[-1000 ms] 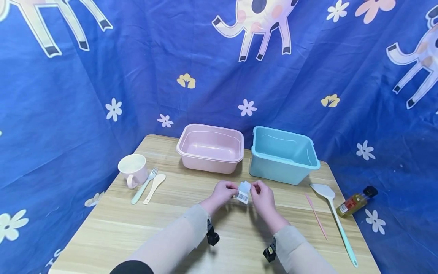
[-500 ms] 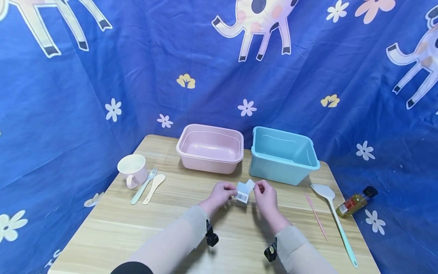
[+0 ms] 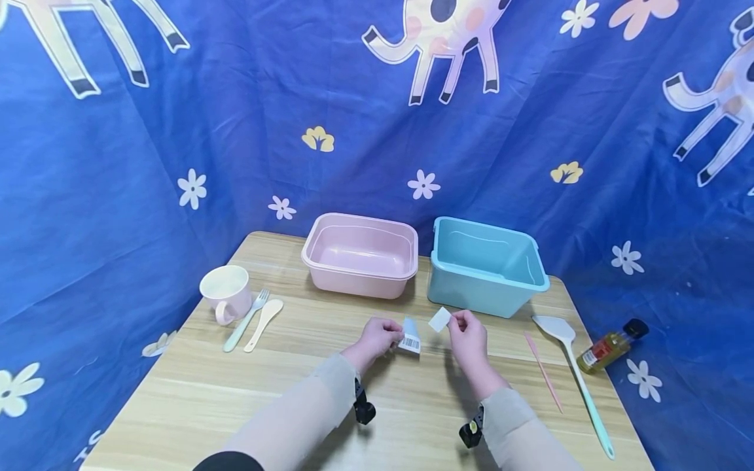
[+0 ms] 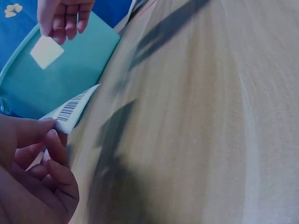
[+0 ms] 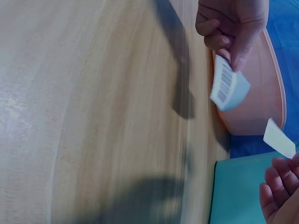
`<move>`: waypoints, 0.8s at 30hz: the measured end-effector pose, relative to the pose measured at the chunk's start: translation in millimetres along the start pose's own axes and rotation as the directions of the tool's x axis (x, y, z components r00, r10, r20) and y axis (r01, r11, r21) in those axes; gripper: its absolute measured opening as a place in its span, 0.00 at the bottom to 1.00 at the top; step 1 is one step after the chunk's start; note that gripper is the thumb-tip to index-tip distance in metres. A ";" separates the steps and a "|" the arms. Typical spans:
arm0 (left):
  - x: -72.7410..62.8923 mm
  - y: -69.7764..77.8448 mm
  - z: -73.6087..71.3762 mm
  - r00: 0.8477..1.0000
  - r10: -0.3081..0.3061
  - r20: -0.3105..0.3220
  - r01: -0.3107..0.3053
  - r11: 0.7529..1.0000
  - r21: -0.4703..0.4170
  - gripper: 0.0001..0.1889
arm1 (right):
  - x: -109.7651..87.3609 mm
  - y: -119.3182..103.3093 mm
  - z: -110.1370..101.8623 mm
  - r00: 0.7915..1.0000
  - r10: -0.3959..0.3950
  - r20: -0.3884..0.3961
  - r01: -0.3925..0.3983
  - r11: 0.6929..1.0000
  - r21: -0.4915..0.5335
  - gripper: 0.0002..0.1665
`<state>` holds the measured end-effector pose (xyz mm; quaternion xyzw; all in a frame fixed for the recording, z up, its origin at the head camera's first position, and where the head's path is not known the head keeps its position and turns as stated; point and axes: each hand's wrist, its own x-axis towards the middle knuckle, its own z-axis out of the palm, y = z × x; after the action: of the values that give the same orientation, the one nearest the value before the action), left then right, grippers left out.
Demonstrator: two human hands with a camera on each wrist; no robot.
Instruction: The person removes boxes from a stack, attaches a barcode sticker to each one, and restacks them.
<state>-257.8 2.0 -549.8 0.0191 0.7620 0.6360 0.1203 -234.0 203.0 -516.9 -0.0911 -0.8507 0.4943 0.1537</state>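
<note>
My left hand [image 3: 376,340] pinches a pale-blue and white paper tag [image 3: 410,341] printed with a barcode. Its free end curls upward in the left wrist view, where the barcode [image 4: 71,108] faces the camera. To the right, my right hand [image 3: 468,341] holds a small blank white piece of paper [image 3: 440,319] by one corner, between thumb and finger. A gap separates the two papers. Both are held above the table, just in front of the tubs.
A pink tub [image 3: 362,278] and a blue tub [image 3: 480,291] stand at the back. On the left are a mug [image 3: 226,294], a fork [image 3: 246,322] and a spoon [image 3: 263,325]. At right lie a thin pink stick [image 3: 544,371], a spatula [image 3: 580,373] and an oil bottle [image 3: 609,350].
My right hand has moved to the right, and its white piece has come apart from the barcode tag. The left hand has shifted slightly left, tilting the tag.
</note>
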 end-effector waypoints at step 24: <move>-1.3 -9.2 -13.0 0.988 -0.128 -0.088 0.149 0.943 0.297 0.05 | -5.0 6.7 5.1 1.000 0.003 0.020 -0.004 1.000 0.027 0.05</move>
<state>-258.1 -12.5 -556.4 -0.0378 0.8533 0.5022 0.1347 -231.1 200.6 -525.9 -0.0856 -0.8452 0.5071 0.1458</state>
